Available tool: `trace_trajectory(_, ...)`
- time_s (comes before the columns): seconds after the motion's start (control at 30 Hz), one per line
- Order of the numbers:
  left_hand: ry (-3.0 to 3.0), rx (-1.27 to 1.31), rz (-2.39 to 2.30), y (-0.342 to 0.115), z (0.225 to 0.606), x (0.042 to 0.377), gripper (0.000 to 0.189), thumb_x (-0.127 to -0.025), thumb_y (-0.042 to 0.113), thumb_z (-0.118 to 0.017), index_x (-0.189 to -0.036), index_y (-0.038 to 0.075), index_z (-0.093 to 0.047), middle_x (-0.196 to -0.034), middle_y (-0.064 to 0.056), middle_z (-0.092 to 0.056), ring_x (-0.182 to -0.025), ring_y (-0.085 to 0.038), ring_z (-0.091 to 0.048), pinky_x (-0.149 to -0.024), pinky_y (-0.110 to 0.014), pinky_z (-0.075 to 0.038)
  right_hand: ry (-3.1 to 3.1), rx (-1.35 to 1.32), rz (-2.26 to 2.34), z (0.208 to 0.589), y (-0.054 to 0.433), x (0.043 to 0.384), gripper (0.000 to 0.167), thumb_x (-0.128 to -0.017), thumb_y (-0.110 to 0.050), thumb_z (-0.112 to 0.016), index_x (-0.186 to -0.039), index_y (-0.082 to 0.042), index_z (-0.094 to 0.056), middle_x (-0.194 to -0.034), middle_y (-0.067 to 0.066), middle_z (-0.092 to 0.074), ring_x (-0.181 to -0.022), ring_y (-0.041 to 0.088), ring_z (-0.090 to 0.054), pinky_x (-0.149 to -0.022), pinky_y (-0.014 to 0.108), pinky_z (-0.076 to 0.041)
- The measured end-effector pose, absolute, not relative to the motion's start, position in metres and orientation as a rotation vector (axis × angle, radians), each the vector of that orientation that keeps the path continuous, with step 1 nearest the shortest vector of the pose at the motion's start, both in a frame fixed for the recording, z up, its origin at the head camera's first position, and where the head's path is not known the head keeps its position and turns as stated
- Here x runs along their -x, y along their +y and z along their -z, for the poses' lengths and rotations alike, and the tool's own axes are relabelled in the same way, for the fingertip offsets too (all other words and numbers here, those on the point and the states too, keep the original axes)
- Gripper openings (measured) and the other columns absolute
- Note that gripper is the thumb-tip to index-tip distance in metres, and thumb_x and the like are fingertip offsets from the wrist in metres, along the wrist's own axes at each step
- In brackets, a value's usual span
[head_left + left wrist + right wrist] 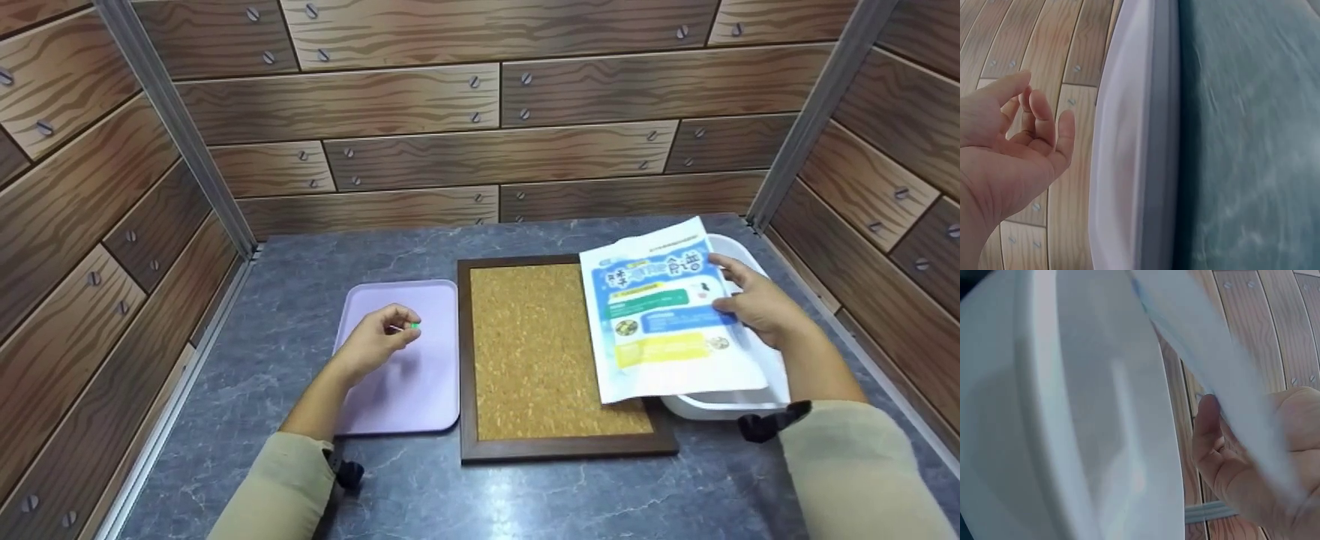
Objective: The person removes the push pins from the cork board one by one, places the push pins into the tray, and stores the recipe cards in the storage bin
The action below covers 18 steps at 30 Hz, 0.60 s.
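Note:
In the head view my left hand [377, 339] is above the lilac tray [427, 405], with a tiny bright green piece [415, 325] pinched between thumb and fingertips. Its kind is too small to tell. The left wrist view shows this hand [1022, 146] beside the tray's edge [1129, 140]. My right hand [761, 304] pinches the right edge of a printed paper sheet [660, 315], coloured blue, green and yellow. The sheet hangs tilted over the cork board [540, 352] and a white plastic basin [720, 409]. Close up, the right hand [1241, 467] grips the sheet [1224, 377] beside the basin wall [1123, 439].
The brown-framed cork board lies between tray and basin on a dark grey marbled tabletop [420, 487]. Wood-plank-patterned walls [450, 97] enclose the back and both sides, with metal posts [180, 127] at the corners.

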<state>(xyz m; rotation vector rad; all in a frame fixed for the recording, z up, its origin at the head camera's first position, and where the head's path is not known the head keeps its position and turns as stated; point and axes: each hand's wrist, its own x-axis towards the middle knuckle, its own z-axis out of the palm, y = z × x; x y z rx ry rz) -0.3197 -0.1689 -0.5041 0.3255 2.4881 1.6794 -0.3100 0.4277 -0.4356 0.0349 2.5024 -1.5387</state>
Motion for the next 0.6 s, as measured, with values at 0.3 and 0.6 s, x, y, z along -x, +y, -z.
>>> trace_trajectory(0.3, 2.558, -0.347, -1.581, -0.189, 0.511, 0.323, 0.025, -0.100, 0.011, -0.077, -0.118, -0.004, -0.071, -0.100, 0.000, -0.070, -0.091, -0.013, -0.060, -0.076, -0.022, -0.050, 2.611, -0.106, 1.317, 0.436, 0.444, 0.309, 0.088, -0.103, 0.008, -0.054, -0.174, -0.011, -0.005, -0.166, 0.039, -0.013, -0.102, 0.017, -0.061, -0.081, 0.024, -0.061)
trace_trajectory(0.6, 2.534, -0.485, -1.359, -0.202, 0.518, 0.324, 0.021, -0.101, 0.009, -0.075, -0.118, -0.004, -0.073, -0.104, -0.007, -0.072, -0.089, -0.010, -0.061, -0.077, -0.022, -0.050, 2.579, -0.175, 1.268, 0.443, 0.462, 0.309, 0.090, -0.102, 0.008, -0.053, -0.174, -0.010, -0.002, -0.166, 0.047, -0.017, -0.112, 0.024, -0.059, -0.082, 0.021, -0.057)
